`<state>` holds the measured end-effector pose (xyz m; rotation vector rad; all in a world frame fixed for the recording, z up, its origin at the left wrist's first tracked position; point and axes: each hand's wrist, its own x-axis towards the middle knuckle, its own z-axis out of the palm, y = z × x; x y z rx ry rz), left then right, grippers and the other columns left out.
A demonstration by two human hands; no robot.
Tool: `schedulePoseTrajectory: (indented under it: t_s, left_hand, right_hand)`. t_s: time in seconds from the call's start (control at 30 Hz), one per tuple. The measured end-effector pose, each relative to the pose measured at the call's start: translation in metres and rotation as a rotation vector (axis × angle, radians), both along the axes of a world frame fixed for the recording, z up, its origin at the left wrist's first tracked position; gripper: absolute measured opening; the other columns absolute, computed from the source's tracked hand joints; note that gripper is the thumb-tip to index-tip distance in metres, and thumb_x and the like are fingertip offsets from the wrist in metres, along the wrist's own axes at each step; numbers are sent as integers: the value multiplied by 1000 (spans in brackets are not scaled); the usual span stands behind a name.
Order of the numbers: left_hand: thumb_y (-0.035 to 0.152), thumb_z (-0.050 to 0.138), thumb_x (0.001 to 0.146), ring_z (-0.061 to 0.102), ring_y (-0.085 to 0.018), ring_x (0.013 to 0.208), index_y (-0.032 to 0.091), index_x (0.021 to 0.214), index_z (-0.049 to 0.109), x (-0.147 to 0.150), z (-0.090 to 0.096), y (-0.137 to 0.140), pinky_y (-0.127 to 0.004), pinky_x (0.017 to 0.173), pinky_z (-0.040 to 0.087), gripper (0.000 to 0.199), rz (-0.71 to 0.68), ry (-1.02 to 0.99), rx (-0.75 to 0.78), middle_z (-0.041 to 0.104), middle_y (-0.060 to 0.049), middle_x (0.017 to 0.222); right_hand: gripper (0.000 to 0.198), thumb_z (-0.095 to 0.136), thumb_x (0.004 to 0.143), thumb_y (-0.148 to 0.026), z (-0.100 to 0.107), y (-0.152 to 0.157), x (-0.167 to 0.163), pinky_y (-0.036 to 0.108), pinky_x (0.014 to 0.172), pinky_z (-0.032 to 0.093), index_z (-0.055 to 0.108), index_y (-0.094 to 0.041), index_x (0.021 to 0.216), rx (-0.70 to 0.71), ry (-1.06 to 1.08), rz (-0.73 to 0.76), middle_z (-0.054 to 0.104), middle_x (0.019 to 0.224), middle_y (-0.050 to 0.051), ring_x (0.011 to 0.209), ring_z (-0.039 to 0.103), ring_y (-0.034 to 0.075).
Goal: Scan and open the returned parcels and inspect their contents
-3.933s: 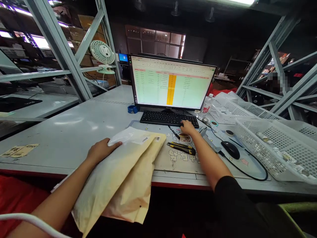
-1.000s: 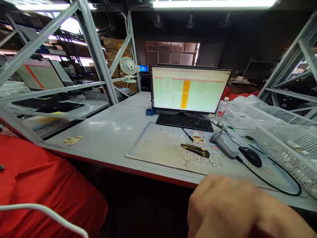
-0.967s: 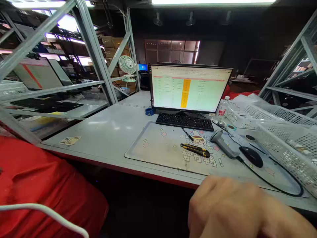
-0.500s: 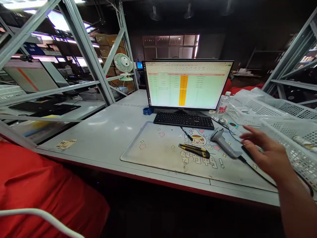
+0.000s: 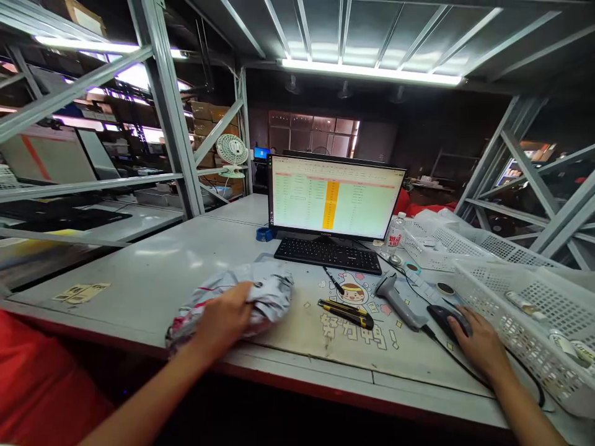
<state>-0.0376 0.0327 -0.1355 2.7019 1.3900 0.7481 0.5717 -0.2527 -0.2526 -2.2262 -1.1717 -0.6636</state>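
My left hand is closed on a crumpled pale grey bundle with red and dark marks at its left end. It rests over the left part of the desk mat; whether it is cloth or plastic I cannot tell. On the right, my right hand lies over a black computer mouse, fingers curved round it. Between the hands are a yellow and black utility knife, a black pen and a grey barcode scanner with its cable.
A monitor showing a spreadsheet stands behind a black keyboard. White perforated baskets line the right side, near a plastic bottle. Blue tape sits left of the keyboard. Metal shelf posts rise at the left.
My left hand has come into view with the crumpled bundle, now on the mat. My right hand has come down from the air onto the mouse. The view has tilted up.
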Motion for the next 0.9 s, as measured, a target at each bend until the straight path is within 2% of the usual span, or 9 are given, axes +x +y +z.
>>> schedulePoseTrajectory:
  t_s: [0.07,0.13,0.2,0.3,0.5,0.63,0.73,0.8,0.9]
  left_hand:
    - [22,60,95,63,-33,136,20,142,66,30,-13,-10,-48,114,52,47,-108,126,-57,64,-13,150]
    - [32,67,94,41,-37,156,22,154,57,50,-23,-20,-57,128,33,62,-173,210,-54,44,-12,168]
    - [47,72,92,24,-41,163,27,162,48,56,-28,-27,-67,131,18,77,-187,252,-52,29,-12,175]
    - [65,79,82,16,-46,163,29,167,39,51,-29,-34,-73,129,13,101,-205,308,-76,20,-15,177]
    - [61,75,88,17,-45,163,31,168,36,39,-34,-48,-72,129,17,95,-291,333,-32,22,-12,177]
    - [59,69,95,27,-42,162,33,167,38,34,-37,-54,-70,128,25,83,-414,285,-24,31,-9,175]
    - [63,67,96,34,-40,159,35,164,44,24,-29,-47,-66,127,33,78,-463,221,-45,37,-7,173]
    - [64,66,96,39,-38,157,36,161,49,9,-22,-35,-62,126,37,73,-448,150,-22,40,-6,171]
    - [65,65,96,43,-38,155,35,158,54,-20,-16,-11,-62,124,40,70,-276,19,83,44,-7,169]
  right_hand:
    - [70,42,96,-68,-4,4,-2,57,114,50,67,-18,139,-40,-20,36,65,143,18,133,63,39]
    - [67,44,97,-65,-10,7,-1,57,114,50,65,-19,142,-93,-31,76,63,146,18,134,62,39]
    - [66,45,97,-62,-17,9,2,58,115,49,62,-19,145,-109,-50,87,62,148,18,136,60,39]
    - [64,45,97,-56,-25,10,8,61,118,46,61,-20,147,-112,-70,81,59,150,18,140,56,40]
    - [59,46,95,-54,-30,11,16,57,120,45,65,-18,137,-113,-50,102,59,150,19,142,55,39]
    - [59,45,96,-55,-30,11,15,57,121,44,64,-15,134,-96,-59,110,61,147,21,141,56,40]
    - [60,45,97,-57,-29,11,16,58,120,45,62,-16,136,-98,-65,115,59,149,21,142,56,41]
    - [59,48,95,-58,-28,9,17,58,119,47,61,-19,138,-111,-60,130,59,149,20,140,57,40]
    - [58,49,95,-57,-28,8,13,59,119,46,60,-21,140,-105,-59,121,56,152,18,142,55,40]
